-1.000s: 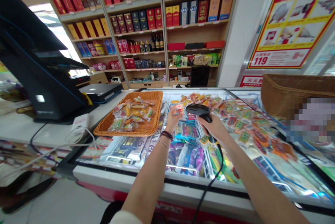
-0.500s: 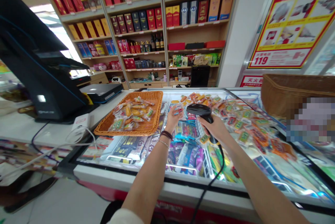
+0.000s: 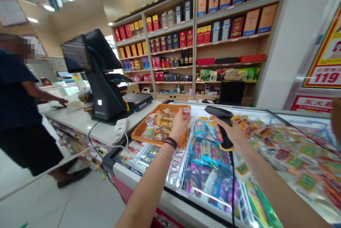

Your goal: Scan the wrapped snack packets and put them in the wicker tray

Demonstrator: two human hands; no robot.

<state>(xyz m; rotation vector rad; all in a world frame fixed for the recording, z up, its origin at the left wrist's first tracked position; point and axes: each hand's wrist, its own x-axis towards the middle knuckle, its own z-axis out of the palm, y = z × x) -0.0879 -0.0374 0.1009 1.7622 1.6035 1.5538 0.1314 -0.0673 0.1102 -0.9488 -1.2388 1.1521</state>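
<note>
My left hand (image 3: pixel 181 122) is closed on a small wrapped snack (image 3: pixel 187 112) over the right side of an orange wicker basket (image 3: pixel 139 132). The fingers partly cover that snack. Several wrapped snacks (image 3: pixel 161 123) lie inside the basket. In my right hand (image 3: pixel 231 128) is a black barcode scanner (image 3: pixel 220 111), gripped by its handle, with its head pointing left. Its cable (image 3: pixel 232 181) hangs down toward me. The scanner is apart from the snack. To the right, many loose wrapped snacks (image 3: pixel 289 149) are spread over the freezer's glass top.
Beneath the glass, wire baskets (image 3: pixel 186 160) hold colourful packets (image 3: pixel 209 153). Left of the basket are a white box with a cable (image 3: pixel 121 125), a flat scale (image 3: pixel 138 100) and a checkout terminal (image 3: pixel 103 89). A person (image 3: pixel 20 103) stands at the far left beside the counter.
My left hand has moved with the snack from above the packets to over the basket. The view has swung left, bringing the person into sight. The scanner stays in my right hand.
</note>
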